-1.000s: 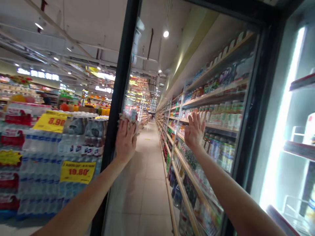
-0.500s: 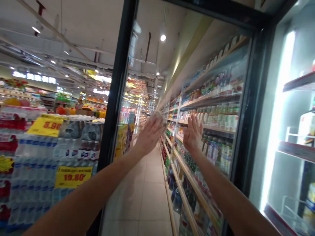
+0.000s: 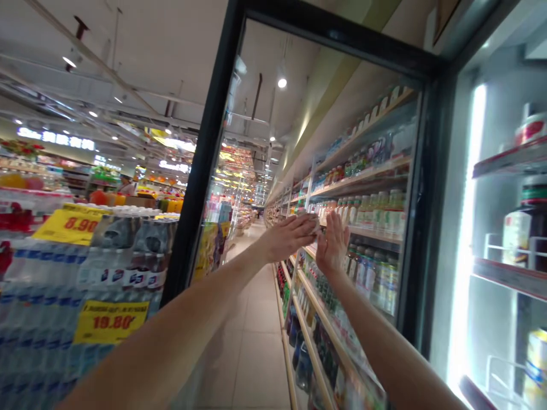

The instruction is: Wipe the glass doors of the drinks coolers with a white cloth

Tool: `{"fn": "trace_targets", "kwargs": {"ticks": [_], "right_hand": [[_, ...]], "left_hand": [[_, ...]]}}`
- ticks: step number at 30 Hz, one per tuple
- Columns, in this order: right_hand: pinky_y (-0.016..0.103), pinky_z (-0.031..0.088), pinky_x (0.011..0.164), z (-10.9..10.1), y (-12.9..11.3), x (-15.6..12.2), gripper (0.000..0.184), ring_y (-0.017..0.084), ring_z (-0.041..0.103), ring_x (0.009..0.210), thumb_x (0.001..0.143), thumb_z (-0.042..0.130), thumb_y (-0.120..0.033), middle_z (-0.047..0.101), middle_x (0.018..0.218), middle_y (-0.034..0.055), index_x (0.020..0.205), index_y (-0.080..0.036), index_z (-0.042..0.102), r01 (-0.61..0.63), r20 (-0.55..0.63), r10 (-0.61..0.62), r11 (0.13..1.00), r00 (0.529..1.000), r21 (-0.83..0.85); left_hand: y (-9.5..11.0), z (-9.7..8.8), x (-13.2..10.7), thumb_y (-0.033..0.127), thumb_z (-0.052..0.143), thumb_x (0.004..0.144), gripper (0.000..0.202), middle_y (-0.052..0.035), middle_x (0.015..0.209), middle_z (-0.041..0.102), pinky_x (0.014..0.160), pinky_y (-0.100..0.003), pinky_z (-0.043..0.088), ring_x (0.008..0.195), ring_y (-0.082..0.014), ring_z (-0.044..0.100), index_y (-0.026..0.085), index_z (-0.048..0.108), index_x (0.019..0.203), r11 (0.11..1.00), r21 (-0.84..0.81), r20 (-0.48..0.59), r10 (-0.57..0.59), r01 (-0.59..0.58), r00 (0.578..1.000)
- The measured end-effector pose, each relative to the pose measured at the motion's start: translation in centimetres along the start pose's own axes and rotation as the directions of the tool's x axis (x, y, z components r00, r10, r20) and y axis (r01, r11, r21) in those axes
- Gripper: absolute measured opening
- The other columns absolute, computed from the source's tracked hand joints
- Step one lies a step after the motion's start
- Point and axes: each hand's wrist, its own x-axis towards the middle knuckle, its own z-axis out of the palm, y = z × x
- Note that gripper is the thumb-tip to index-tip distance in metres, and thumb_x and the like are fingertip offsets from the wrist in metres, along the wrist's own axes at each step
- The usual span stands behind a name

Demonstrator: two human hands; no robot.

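A black-framed glass door (image 3: 328, 35) stands open before me. My left hand (image 3: 287, 238) is laid over a crumpled, pale greyish cloth (image 3: 313, 220) and holds it against the pane; only the cloth's edge shows past the fingers. Close beside it, my right hand (image 3: 332, 246) has its fingers stretched upward and its palm toward the glass, with nothing in it. It seems to rest on the pane.
At right is a lit fridge interior with wire-fronted shelves (image 3: 508, 272) and bottles. Stacked packs of bottled water (image 3: 38, 302) with yellow price signs (image 3: 110, 322) stand left. Beyond the glass, drink shelves (image 3: 361, 225) line a tiled aisle (image 3: 250, 347).
My left hand has swept right and slightly down across the glass with the cloth, coming close to my right hand. The right hand has hardly moved; the view has shifted slightly.
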Motion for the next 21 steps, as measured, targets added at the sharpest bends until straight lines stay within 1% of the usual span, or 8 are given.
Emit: {"fn": "trace_targets", "kwargs": {"ticks": [3, 5, 7, 11, 14, 16, 19, 21], "right_hand": [[0.047, 0.024, 0.109, 0.1, 0.0, 0.0, 0.055, 0.022, 0.033, 0.136, 0.092, 0.026, -0.029, 0.043, 0.142, 0.0136, 0.146, -0.020, 0.019, -0.014, -0.022, 0.014, 1.000, 1.000, 0.000], [0.048, 0.023, 0.109, 0.1, -0.1, 0.1, 0.056, 0.023, 0.032, 0.136, 0.091, 0.026, -0.029, 0.042, 0.143, 0.0129, 0.146, -0.021, 0.018, -0.025, -0.022, 0.025, 1.000, 0.999, 0.004], [0.049, 0.022, 0.110, 0.0, -0.2, 0.2, 0.057, 0.023, 0.031, 0.137, 0.091, 0.027, -0.029, 0.041, 0.143, 0.0122, 0.146, -0.021, 0.017, -0.030, -0.009, 0.030, 0.999, 1.000, 0.015], [0.048, 0.022, 0.110, -0.1, -0.1, 0.1, 0.056, 0.023, 0.031, 0.137, 0.092, 0.026, -0.028, 0.041, 0.143, 0.0125, 0.146, -0.021, 0.017, -0.016, -0.012, 0.016, 0.999, 1.000, 0.042], [0.048, 0.024, 0.109, 0.0, 0.0, 0.0, 0.056, 0.022, 0.032, 0.137, 0.092, 0.024, -0.029, 0.041, 0.143, 0.0132, 0.146, -0.020, 0.017, -0.012, -0.030, 0.013, 0.999, 0.999, 0.037], [0.048, 0.024, 0.109, 0.0, 0.0, 0.0, 0.056, 0.022, 0.032, 0.136, 0.092, 0.024, -0.029, 0.041, 0.143, 0.0134, 0.146, -0.020, 0.017, -0.021, -0.034, 0.022, 0.999, 0.999, 0.029], [0.047, 0.023, 0.110, 0.0, -0.2, 0.1, 0.056, 0.022, 0.031, 0.137, 0.092, 0.026, -0.029, 0.041, 0.143, 0.0134, 0.146, -0.020, 0.018, -0.024, -0.023, 0.025, 0.999, 0.999, 0.039], [0.047, 0.023, 0.110, 0.0, -0.3, 0.1, 0.055, 0.022, 0.030, 0.137, 0.092, 0.026, -0.029, 0.041, 0.143, 0.0136, 0.146, -0.019, 0.020, -0.022, -0.016, 0.023, 0.999, 1.000, 0.049]], "left_hand": [[-1.8, -0.6, 0.7, 0.024, 0.041, 0.091, 0.037, -0.0055, 0.142, 0.044, 0.110, -0.041, 0.030, 0.137, -0.0210, 0.029, 0.025, 0.050, 0.126, 0.983, 0.036, -0.067, -0.175, 0.178, 0.982], [-3.5, -1.1, 1.1, 0.023, 0.041, 0.089, 0.039, -0.0090, 0.145, 0.038, 0.110, -0.047, 0.028, 0.139, -0.0249, 0.024, 0.021, 0.047, 0.128, 0.871, 0.048, -0.209, -0.471, 0.490, 0.857], [-3.7, -1.2, 1.6, 0.022, 0.043, 0.088, 0.040, -0.0101, 0.146, 0.035, 0.110, -0.049, 0.027, 0.140, -0.0272, 0.020, 0.020, 0.048, 0.128, 0.796, 0.032, -0.258, -0.577, 0.604, 0.775], [-0.7, -0.2, 2.8, 0.025, 0.042, 0.090, 0.033, -0.0038, 0.142, 0.043, 0.109, -0.043, 0.030, 0.137, -0.0241, 0.027, 0.026, 0.055, 0.121, 0.982, 0.012, -0.017, -0.187, 0.187, 0.982], [-1.6, -0.5, 2.6, 0.027, 0.040, 0.091, 0.033, -0.0034, 0.141, 0.045, 0.108, -0.044, 0.030, 0.136, -0.0232, 0.030, 0.027, 0.055, 0.120, 0.986, 0.006, -0.006, -0.164, 0.164, 0.986], [-4.2, -1.5, 1.7, 0.025, 0.041, 0.090, 0.035, -0.0075, 0.142, 0.042, 0.107, -0.048, 0.030, 0.137, -0.0262, 0.028, 0.024, 0.054, 0.122, 0.910, 0.021, -0.146, -0.407, 0.414, 0.902], [-6.2, -2.3, 0.4, 0.023, 0.042, 0.088, 0.037, -0.0138, 0.147, 0.032, 0.107, -0.053, 0.028, 0.139, -0.0315, 0.021, 0.019, 0.053, 0.124, 0.716, -0.022, -0.337, -0.662, 0.698, 0.669], [-4.6, -1.8, 0.2, 0.022, 0.042, 0.088, 0.036, -0.0138, 0.147, 0.033, 0.106, -0.052, 0.030, 0.139, -0.0321, 0.021, 0.019, 0.054, 0.122, 0.776, -0.011, -0.286, -0.606, 0.630, 0.742]]}}
